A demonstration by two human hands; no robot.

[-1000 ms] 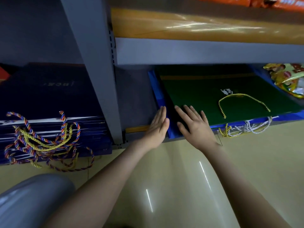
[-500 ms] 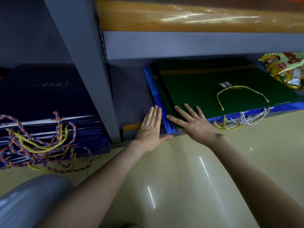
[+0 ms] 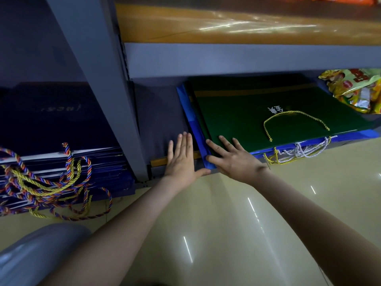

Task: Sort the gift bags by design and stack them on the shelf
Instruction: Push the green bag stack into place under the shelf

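Two flat hands, fingers straight, gripping nothing; left hand (image 3: 181, 159) rests on the shelf (image 3: 160, 112) just beside the stack; right hand (image 3: 233, 159) presses the near corner of the green gift bag (image 3: 257, 112), which lies atop blue bags (image 3: 190, 114); the folded bags look light, glossy, probably slippery; better squared by their edges than their cords

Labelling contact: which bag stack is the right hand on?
The green-topped stack right of the shelf post; the right hand lies on its corner. The navy stack, left of the post, is untouched.

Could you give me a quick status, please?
Left hand open, flat on shelf. Right hand open, on green bag atop blue bags. Snack packet far right.
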